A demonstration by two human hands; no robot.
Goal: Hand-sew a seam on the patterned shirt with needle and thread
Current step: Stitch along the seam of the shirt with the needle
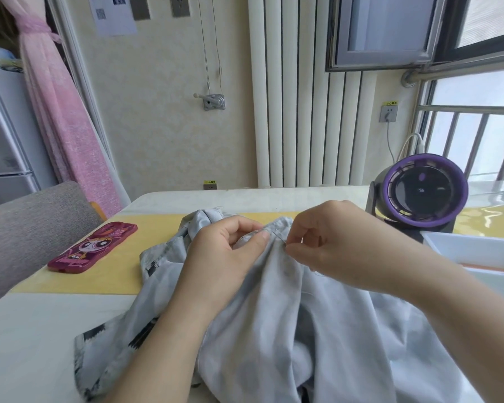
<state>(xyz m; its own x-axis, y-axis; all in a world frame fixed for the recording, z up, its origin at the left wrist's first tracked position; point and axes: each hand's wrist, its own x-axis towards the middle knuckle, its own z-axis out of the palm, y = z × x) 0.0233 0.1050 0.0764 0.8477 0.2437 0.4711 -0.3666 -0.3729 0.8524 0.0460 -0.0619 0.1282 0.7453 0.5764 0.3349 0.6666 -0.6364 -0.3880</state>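
The pale grey patterned shirt (277,321) lies bunched on the table, inside out, with dark marks showing at its left edges. My left hand (224,257) pinches a raised fold of the shirt's hem between thumb and fingers. Just to its right, my right hand (329,242) pinches a thin needle (282,241) whose tip enters the fabric at the fold. A fine dark thread (317,273) trails under my right hand. The two hands almost touch at the seam.
A pink cartoon phone case (92,248) lies on the yellow table runner (134,257) at the left. A purple desk fan (419,193) stands at the right back, with a white tray (474,251) in front of it. A grey chair (26,234) stands at the table's left.
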